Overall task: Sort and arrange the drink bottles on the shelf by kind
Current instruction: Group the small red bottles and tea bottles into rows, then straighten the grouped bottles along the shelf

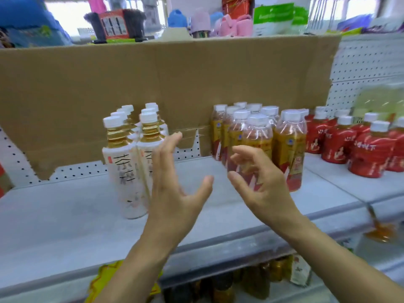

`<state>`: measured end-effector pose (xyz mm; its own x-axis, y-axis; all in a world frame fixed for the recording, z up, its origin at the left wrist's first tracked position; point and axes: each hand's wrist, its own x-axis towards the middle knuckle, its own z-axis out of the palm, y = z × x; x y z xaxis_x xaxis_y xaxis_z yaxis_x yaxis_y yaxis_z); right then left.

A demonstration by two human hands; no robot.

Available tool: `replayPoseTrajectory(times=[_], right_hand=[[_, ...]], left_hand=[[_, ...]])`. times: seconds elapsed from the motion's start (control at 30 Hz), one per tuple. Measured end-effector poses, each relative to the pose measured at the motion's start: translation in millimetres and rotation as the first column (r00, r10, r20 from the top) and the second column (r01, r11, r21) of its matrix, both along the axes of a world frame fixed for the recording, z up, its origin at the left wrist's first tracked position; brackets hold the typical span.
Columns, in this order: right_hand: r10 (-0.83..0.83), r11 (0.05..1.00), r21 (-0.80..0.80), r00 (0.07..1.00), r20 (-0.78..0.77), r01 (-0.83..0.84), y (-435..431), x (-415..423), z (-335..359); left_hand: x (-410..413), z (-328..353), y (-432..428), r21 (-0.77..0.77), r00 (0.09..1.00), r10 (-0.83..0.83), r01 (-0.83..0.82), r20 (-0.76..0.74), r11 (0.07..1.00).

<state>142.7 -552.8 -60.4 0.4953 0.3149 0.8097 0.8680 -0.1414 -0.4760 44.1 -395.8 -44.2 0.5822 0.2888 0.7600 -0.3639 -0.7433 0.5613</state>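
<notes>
White shelf [65, 215], cardboard sheet [153, 73] behind it. All bottles stand upright, white caps up, in three clusters: gold-label bottles [288, 149] mid-shelf, red-label bottles [334, 145] right, white-label bottles [124, 167] left in two rows. Left hand [175, 193] spread flat just beside the white-label rows, contact unclear. Right hand [260, 189] fingers [247, 154] loosely curled before the gold-label cluster, gripping nothing.

Ahead of me: a brown cardboard sheet [153, 79] stands upright against a white pegboard panel [363, 68]. Its lower edge is torn and notched, and pegboard holes show beneath it.

Above the cardboard's top edge, left to right:
- a blue bag [28, 25]
- a red box [113, 25] flanked by black bristly items [134, 22]
- a blue plastic item [177, 18]
- pink plush items [231, 25]
- a green-and-white pouch [273, 18]

All are blurred and their labels are unreadable. Low at my left is a yellow packet [101, 278] with red print, partly hidden.
</notes>
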Motion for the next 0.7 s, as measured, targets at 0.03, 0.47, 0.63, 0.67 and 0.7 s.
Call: replayPoseTrajectory(times=[0.03,0.47,0.63,0.67,0.7], right_hand=[[-0.042,0.999,0.024,0.998,0.045,0.041,-18,8,0],[0.302,0.872,-0.143,0.743,-0.597,-0.469,-117,146,-5],[0.391,0.829,-0.076,0.671,-0.63,-0.554,-107,159,-4],[0.4,0.821,-0.066,0.654,-0.643,-0.567,-105,160,-2],[0.409,0.811,-0.054,0.631,-0.659,-0.583,-104,162,-1]], left_hand=[[9,-1,-14,-0.02,0.997,-0.023,0.021,-0.079,1.0],[126,-25,-82,-0.536,0.835,-0.415,0.178,-0.361,0.825],[139,-28,-85,-0.496,0.864,-0.383,0.188,-0.327,0.848],[141,-27,-84,-0.494,0.864,-0.38,0.185,-0.331,0.849],[144,-26,-83,-0.492,0.864,-0.377,0.181,-0.335,0.852]])
